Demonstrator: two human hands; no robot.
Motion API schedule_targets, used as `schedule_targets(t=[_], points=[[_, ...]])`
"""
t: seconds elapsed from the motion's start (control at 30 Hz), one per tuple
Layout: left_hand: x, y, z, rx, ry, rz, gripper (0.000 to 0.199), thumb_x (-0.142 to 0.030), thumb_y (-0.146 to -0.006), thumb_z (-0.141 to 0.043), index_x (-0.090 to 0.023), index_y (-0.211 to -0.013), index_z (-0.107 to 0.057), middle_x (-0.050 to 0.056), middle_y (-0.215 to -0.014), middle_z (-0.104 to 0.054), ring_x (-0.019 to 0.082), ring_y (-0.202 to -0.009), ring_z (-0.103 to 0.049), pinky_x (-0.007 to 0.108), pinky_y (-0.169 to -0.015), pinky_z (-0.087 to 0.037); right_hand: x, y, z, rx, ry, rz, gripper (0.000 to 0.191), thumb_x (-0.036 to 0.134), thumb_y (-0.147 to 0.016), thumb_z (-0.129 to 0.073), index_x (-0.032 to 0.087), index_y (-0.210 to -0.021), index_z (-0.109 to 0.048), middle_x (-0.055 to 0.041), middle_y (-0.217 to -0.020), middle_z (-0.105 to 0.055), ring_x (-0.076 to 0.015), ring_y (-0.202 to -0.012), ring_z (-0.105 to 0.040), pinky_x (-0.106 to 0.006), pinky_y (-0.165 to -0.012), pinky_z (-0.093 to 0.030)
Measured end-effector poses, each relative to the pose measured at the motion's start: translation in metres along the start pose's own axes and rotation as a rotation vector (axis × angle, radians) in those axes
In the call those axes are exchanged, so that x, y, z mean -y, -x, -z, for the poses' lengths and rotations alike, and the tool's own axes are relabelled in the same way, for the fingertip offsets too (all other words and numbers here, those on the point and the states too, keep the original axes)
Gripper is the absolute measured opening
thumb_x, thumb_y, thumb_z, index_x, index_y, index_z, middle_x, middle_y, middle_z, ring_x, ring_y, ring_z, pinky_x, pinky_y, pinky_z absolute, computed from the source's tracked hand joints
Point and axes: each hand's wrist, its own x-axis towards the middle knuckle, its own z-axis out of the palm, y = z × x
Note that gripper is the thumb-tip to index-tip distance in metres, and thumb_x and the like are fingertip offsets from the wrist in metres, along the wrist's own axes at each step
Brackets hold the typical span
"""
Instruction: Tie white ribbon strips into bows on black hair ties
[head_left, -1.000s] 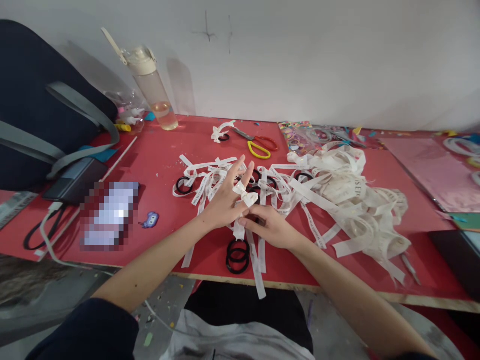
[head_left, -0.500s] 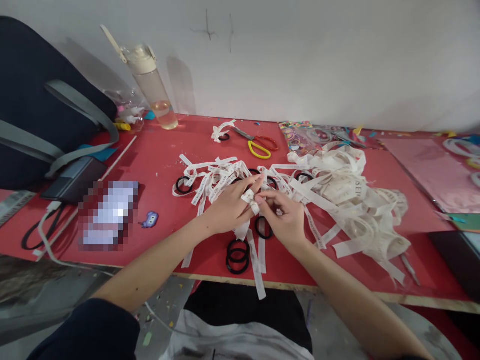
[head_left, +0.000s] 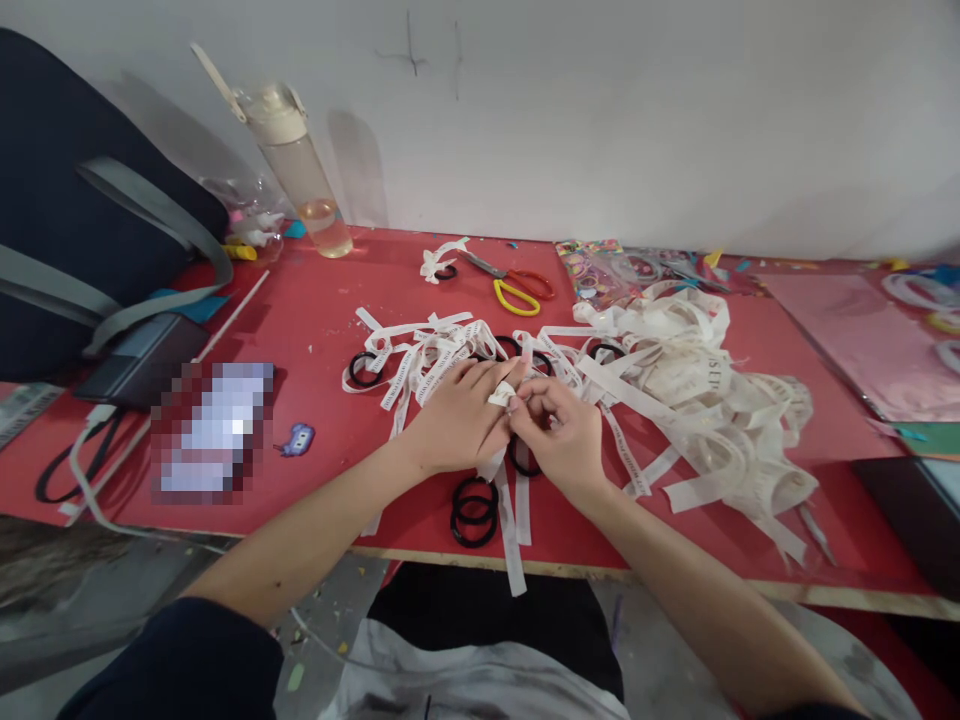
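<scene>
A white ribbon [head_left: 501, 395] is wound around the fingers of my left hand [head_left: 454, 420], which lies palm down over the table. Thumb and fingertips of my right hand [head_left: 562, 435] pinch the ribbon beside those fingers. Below the hands, ribbon tails [head_left: 513, 550] hang down over the table's front edge. Two overlapping black hair ties [head_left: 474, 540] lie near that edge, and another black hair tie [head_left: 523, 468] shows partly under my right hand. Behind my hands is a heap of printed white ribbon strips [head_left: 431, 365] with more black hair ties among them.
On the red table [head_left: 322, 320], a large ribbon pile [head_left: 697, 385] lies right. Scissors [head_left: 501, 272] and a ribbon bow [head_left: 433, 264] lie behind. Left are a water bottle [head_left: 300, 180], a pixelated phone [head_left: 225, 420], a power bank [head_left: 139, 355] and a small blue charm [head_left: 298, 440].
My right fingers have closed in on the ribbon at my left fingers, and less of the ribbon shows. The view has shifted slightly; the other things lie as before.
</scene>
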Motion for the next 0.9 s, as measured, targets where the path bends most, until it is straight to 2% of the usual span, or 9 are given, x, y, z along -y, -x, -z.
schedule_targets(t=[0.13,0.3,0.47,0.6,0.77,0.9], points=[[-0.003,-0.001,0.005,-0.005,-0.065,0.024,0.057,-0.027,-0.095,-0.037,-0.011,-0.149,-0.036,0.016,-0.137,-0.057,0.028,-0.124,-0.052,0.048,-0.11,-0.032,-0.002,0.0,-0.001,-0.034,-0.015,-0.023,0.01,0.029,-0.087,-0.061,0.021,-0.081,-0.058,0.0074,-0.052,-0.046,-0.0089,-0.048,-0.044,-0.023,-0.051,-0.037],[-0.004,0.001,0.005,-0.041,-0.13,0.041,0.054,-0.028,-0.095,-0.038,-0.011,-0.146,-0.041,0.015,-0.132,-0.061,0.028,-0.119,-0.055,0.049,-0.11,-0.031,-0.004,-0.001,0.0,0.013,0.012,0.055,0.007,0.026,-0.087,-0.06,0.021,-0.083,-0.059,0.0079,-0.052,-0.045,-0.0081,-0.045,-0.04,-0.023,-0.049,-0.035],[-0.006,0.002,0.003,-0.074,-0.188,0.056,0.05,-0.026,-0.096,-0.038,-0.011,-0.143,-0.045,0.014,-0.131,-0.062,0.028,-0.115,-0.057,0.05,-0.109,-0.032,-0.006,-0.002,0.001,0.022,-0.079,-0.01,0.007,0.027,-0.088,-0.06,0.02,-0.085,-0.06,0.0075,-0.053,-0.048,-0.0086,-0.047,-0.043,-0.023,-0.046,-0.032],[-0.008,0.002,-0.001,-0.085,-0.221,0.071,0.046,-0.025,-0.098,-0.037,-0.01,-0.14,-0.048,0.015,-0.13,-0.063,0.028,-0.113,-0.058,0.05,-0.108,-0.033,-0.008,-0.003,-0.001,0.004,-0.104,-0.02,0.008,0.027,-0.088,-0.06,0.02,-0.086,-0.059,0.0084,-0.053,-0.044,-0.008,-0.047,-0.04,-0.023,-0.047,-0.031],[-0.008,0.003,0.001,0.006,-0.123,0.093,0.038,-0.023,-0.097,-0.036,-0.01,-0.118,-0.064,0.013,-0.105,-0.07,0.026,-0.102,-0.061,0.047,-0.105,-0.037,-0.011,-0.005,0.0,0.095,-0.09,-0.003,0.006,0.025,-0.089,-0.06,0.019,-0.086,-0.061,0.0079,-0.053,-0.045,-0.0081,-0.048,-0.041,-0.023,-0.049,-0.034],[-0.005,0.003,0.004,0.019,-0.046,0.104,0.035,-0.022,-0.095,-0.037,-0.012,-0.111,-0.066,0.011,-0.105,-0.07,0.025,-0.102,-0.06,0.046,-0.103,-0.038,-0.012,-0.008,0.002,0.131,-0.159,-0.027,0.013,0.032,-0.089,-0.061,0.02,-0.087,-0.063,0.0058,-0.056,-0.05,-0.0091,-0.05,-0.045,-0.023,-0.05,-0.037]])
